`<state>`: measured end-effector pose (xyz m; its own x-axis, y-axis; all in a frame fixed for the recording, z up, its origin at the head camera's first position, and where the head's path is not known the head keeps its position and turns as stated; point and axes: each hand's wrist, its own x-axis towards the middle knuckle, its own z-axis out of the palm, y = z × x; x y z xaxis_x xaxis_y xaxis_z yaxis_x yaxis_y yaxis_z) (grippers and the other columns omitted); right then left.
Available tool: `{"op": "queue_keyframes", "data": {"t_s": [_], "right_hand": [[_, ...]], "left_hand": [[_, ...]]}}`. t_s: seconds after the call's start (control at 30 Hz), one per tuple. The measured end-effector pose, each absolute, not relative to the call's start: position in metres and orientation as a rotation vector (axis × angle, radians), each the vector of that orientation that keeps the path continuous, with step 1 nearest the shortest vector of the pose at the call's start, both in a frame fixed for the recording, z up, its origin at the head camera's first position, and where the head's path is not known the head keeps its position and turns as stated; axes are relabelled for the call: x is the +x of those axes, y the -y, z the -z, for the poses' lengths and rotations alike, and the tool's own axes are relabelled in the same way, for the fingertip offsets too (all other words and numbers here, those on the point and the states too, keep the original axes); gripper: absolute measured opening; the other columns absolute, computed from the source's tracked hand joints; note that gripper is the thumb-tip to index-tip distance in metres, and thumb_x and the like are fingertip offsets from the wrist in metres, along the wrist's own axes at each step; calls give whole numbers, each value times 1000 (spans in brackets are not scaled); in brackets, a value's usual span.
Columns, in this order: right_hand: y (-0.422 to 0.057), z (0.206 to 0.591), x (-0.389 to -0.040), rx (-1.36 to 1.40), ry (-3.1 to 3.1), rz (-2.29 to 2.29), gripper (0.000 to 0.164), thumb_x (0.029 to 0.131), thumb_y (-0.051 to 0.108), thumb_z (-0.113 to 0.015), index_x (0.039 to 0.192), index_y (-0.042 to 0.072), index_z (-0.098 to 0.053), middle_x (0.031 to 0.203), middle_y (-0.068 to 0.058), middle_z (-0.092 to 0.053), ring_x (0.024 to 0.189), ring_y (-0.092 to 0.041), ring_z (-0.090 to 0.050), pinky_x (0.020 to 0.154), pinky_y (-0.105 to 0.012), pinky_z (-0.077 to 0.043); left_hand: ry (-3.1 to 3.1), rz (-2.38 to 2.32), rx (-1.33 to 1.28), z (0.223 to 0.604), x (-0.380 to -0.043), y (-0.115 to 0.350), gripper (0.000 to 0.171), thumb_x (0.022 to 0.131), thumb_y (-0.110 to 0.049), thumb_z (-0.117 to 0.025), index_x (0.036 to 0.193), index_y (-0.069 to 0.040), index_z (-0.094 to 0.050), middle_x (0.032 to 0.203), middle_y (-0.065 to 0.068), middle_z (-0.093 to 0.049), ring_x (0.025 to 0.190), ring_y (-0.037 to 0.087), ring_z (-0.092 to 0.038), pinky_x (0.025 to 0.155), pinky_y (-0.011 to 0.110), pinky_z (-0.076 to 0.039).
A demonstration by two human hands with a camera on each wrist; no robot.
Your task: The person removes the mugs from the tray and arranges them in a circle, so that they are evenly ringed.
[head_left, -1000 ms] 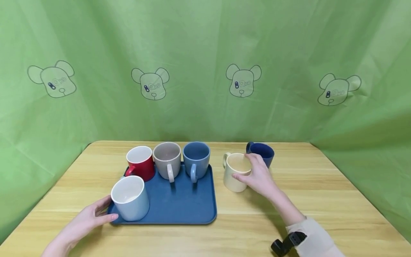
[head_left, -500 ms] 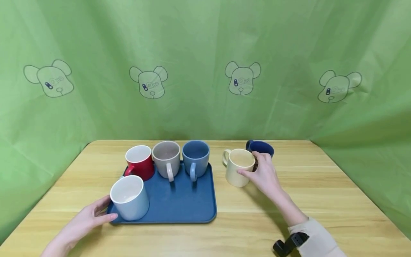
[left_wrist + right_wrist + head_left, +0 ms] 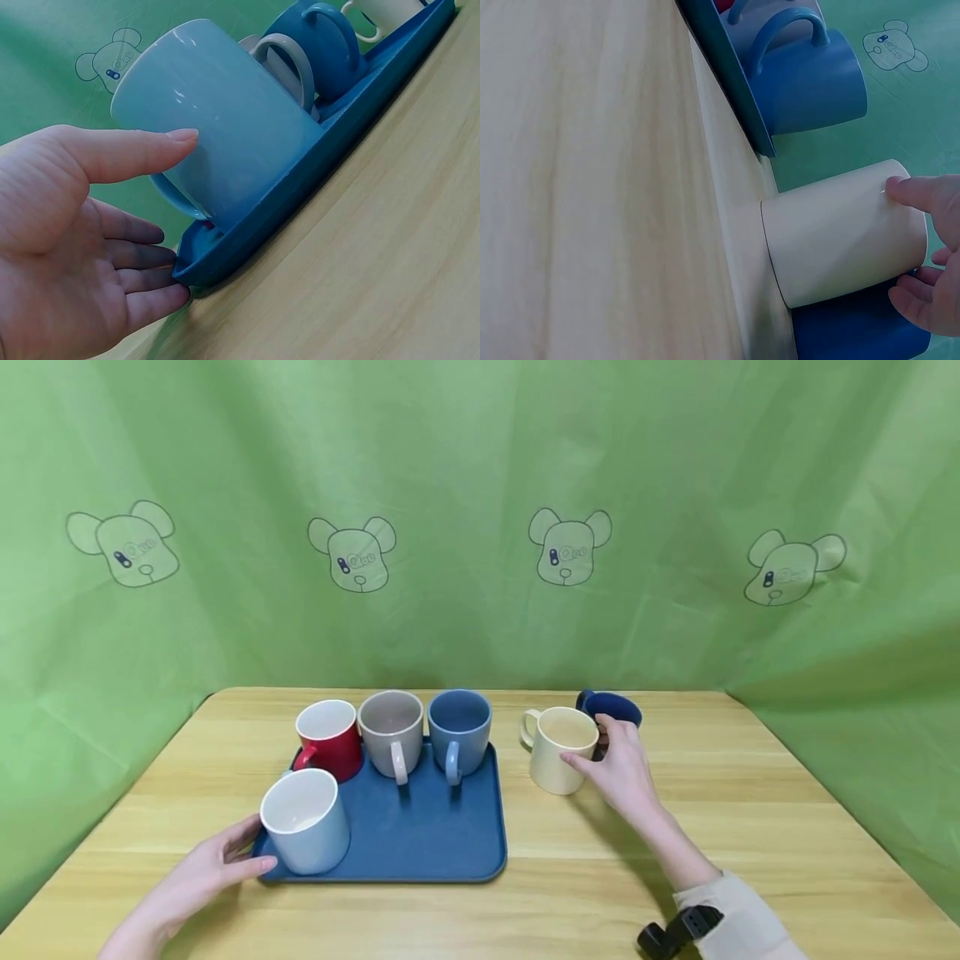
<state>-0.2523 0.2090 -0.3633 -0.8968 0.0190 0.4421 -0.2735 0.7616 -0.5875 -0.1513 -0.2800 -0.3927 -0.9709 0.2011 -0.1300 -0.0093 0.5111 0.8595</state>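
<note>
So the right hand point(image 3: 626, 777) has the cream mug point(image 3: 550, 768) pinched and it's shifted far-right toward the navy mug point(image 3: 615, 707), still off the tray point(image 3: 427, 847), left hand point(image 3: 202, 872) relaxed beside it.

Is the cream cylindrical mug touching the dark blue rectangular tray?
Apart. The head view shows it: a strip of pale wood-grain tabletop lies between the cream cylindrical mug and the dark blue rectangular tray.
</note>
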Motion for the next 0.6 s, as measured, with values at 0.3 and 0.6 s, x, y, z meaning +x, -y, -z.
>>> {"op": "queue_keyframes", "data": {"t_s": [0.3, 0.6], "right_hand": [[-204, 346, -244, 228, 2498, -918, 70, 75, 25, -78, 128, -8, -46, 117, -24, -47, 108, -37, -48, 88, -53, -40], [-172, 326, -231, 415, 2514, -1023, 72, 74, 25, -79, 131, -3, -45, 126, -19, -47, 115, -32, -46, 91, -47, -42]], "left_hand": [[-2537, -1467, 205, 392, -152, 280, 77, 88, -19, -62, 137, 20, -17, 141, 39, -20, 126, 49, -31, 95, 26, -42], [-2541, -1446, 207, 392, -151, 279, 77, 89, -18, -61, 136, 21, -15, 141, 39, -19, 127, 50, -28, 101, 48, -34]]}}
